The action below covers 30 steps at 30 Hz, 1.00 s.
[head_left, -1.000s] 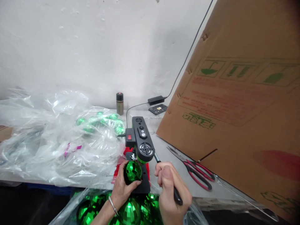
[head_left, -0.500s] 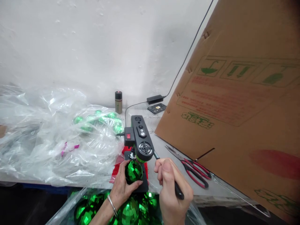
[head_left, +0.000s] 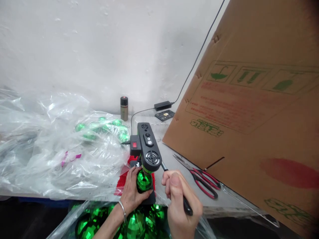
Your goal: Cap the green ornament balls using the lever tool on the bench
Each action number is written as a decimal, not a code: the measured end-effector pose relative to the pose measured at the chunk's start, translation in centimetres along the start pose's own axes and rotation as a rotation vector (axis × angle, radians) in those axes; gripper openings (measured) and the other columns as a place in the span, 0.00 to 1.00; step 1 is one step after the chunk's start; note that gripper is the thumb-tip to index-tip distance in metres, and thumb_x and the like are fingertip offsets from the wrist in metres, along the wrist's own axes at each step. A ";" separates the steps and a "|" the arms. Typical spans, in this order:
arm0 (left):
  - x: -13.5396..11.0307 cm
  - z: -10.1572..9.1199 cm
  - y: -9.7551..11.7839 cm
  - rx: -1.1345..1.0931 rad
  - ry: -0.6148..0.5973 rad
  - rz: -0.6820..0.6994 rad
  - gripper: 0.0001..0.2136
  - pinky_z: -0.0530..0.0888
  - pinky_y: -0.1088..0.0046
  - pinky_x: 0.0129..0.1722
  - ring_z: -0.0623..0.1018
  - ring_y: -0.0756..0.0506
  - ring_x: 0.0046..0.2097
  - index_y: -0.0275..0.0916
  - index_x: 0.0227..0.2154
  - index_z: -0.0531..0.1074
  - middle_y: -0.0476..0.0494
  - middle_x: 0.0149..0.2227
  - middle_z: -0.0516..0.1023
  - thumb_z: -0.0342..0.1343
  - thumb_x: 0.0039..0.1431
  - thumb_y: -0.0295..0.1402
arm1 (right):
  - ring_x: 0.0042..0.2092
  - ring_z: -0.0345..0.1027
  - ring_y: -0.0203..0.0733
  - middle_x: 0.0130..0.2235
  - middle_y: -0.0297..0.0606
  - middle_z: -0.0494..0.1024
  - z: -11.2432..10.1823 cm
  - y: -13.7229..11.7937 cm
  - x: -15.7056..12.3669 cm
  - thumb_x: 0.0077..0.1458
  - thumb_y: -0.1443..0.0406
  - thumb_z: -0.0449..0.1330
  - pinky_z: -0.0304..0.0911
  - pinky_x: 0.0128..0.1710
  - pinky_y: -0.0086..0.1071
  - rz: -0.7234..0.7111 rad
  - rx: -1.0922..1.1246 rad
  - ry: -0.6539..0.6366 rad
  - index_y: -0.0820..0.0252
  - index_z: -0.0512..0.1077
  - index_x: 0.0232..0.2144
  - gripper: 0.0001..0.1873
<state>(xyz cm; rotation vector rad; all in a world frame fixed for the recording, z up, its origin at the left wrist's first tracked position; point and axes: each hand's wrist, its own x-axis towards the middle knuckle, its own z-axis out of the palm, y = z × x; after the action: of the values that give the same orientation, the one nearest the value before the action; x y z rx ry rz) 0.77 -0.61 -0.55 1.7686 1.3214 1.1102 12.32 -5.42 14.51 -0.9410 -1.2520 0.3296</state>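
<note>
A shiny green faceted ball is held in my left hand, its fingers wrapped round the far and near sides. The ball sits under the head of a small black bench drill press, touching or nearly touching the part above it; the exact contact is hidden. My right hand is closed round the black-tipped lever handle that runs to the machine's right side. Below the table edge, several more green faceted balls lie in a clear plastic bag.
Scissors with red and black handles lie right of the machine beside a large leaning cardboard box. Crumpled clear plastic covers the left side. Behind stand a small bottle and a power adapter with its cable.
My left hand has moved the green ball slightly to the right and up, closer beneath the machine's head. My right hand stays on the lever. The whole view has shifted a little.
</note>
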 end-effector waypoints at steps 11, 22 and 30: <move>0.1 0.1 -1.4 -0.078 -0.112 -0.033 0.36 0.68 0.51 0.57 0.71 0.36 0.56 0.39 0.56 0.56 0.36 0.55 0.69 0.66 0.44 0.33 | 0.28 0.60 0.33 0.23 0.30 0.60 0.8 1.6 -1.3 0.66 0.72 0.48 0.54 0.26 0.28 -0.077 0.020 0.113 0.59 0.59 0.22 0.18; -0.2 0.1 -1.4 -0.064 -0.112 -0.025 0.36 0.69 0.52 0.56 0.72 0.37 0.55 0.41 0.56 0.57 0.37 0.55 0.70 0.66 0.43 0.33 | 0.26 0.58 0.33 0.22 0.29 0.61 1.5 3.9 -3.0 0.66 0.67 0.48 0.50 0.25 0.30 -0.140 0.063 0.235 0.59 0.58 0.19 0.21; 0.1 0.1 -1.3 -0.031 -0.095 -0.029 0.36 0.69 0.51 0.56 0.72 0.36 0.56 0.40 0.56 0.57 0.37 0.54 0.70 0.66 0.43 0.33 | 0.28 0.57 0.33 0.25 0.30 0.63 1.2 4.7 -3.8 0.66 0.68 0.48 0.51 0.26 0.30 -0.095 0.091 0.200 0.59 0.59 0.20 0.19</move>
<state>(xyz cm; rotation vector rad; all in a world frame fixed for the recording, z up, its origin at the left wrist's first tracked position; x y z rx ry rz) 0.39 -0.17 -1.69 1.7525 1.2619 1.0132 11.24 -4.65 8.53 -0.8134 -1.0856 0.2106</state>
